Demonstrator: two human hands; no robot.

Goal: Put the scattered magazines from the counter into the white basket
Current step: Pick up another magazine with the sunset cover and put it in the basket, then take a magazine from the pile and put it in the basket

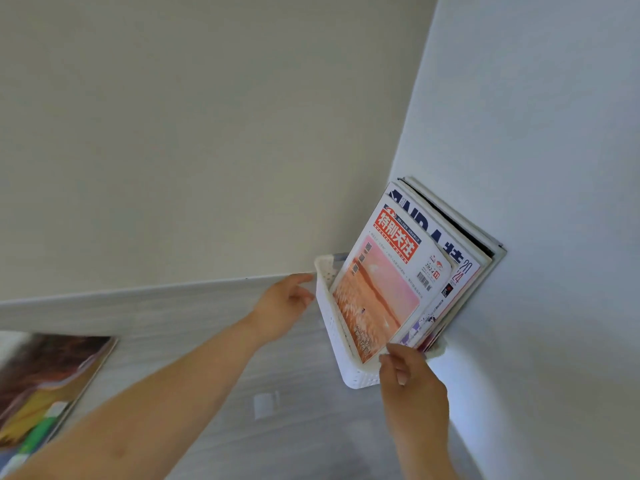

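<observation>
The white basket (332, 327) stands on the counter against the right wall, with several magazines upright in it, leaning toward the wall. Frontmost is a magazine with a red title and an orange-pink cover (388, 282); behind it stands a magazine with big blue letters (446, 237). My right hand (412, 382) is at the basket's near end, fingertips pinching the lower corner of the front magazine. My left hand (284, 303) reaches to the basket's left side, fingers spread and touching its wall near the far corner. Another magazine (52, 386) with a dark, colourful cover lies flat on the counter at far left.
The pale wood-grain counter (207, 341) meets a cream wall behind and a bluish-white wall on the right. A small whitish patch (266, 403) marks the counter between my arms.
</observation>
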